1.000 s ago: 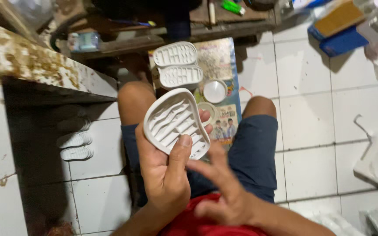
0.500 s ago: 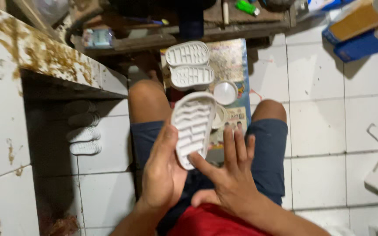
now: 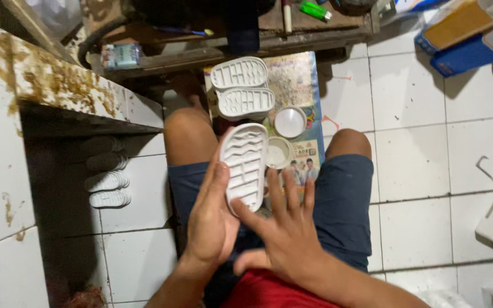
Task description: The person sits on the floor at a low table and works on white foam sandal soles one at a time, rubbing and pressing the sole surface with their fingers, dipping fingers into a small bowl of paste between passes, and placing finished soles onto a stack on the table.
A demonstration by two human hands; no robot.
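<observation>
A stained white tiled worktop juts in at the left. The left hand has its grip clamped on a white ridged rubber shoe sole, held tread-up above the lap. Just right, the right hand lies flat, fingers apart, its forefinger touching the sole's lower end.

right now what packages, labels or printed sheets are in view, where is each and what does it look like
Printed colourful paper sheet: flat on the floor between the knees, under white shoe soles and two round white lids.
Flat blue box with tan top: top right on white tiles.
Small pale-labelled packet: upper left on the wooden ledge.
No screens visible.
</observation>
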